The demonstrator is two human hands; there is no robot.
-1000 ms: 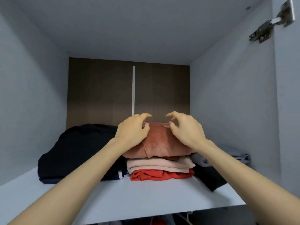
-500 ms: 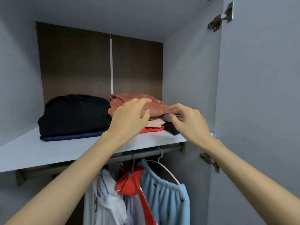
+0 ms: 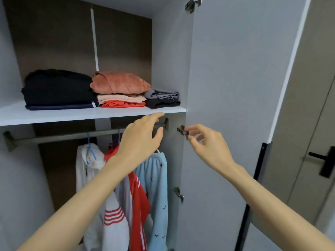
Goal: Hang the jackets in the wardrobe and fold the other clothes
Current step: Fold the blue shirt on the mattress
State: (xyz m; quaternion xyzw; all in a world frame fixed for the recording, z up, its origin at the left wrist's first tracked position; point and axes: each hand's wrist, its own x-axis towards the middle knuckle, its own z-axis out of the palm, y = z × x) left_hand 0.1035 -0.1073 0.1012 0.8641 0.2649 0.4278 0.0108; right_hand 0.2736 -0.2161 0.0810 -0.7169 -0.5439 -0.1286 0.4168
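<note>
Metal rail [image 3: 72,135] sits behind the left hand [image 3: 141,138], a hinge [image 3: 182,130] beside the right hand [image 3: 208,147]; both hands empty, fingers [image 3: 156,115] loose.

**A home, most likely a bedroom**

The place was a home, probably a bedroom, though little of the room showed beyond the furniture. A grey wardrobe [image 3: 170,60] filled the view, its door [image 3: 235,78] standing open on metal hinges [image 3: 182,131]. Folded clothes [image 3: 119,83] sat stacked on the shelf [image 3: 72,117], and jackets [image 3: 139,196] hung on hangers [image 3: 89,147] from the rail [image 3: 63,136] beneath it. To the right stood a room door [image 3: 308,87] with a black lever handle [image 3: 326,161].
</note>
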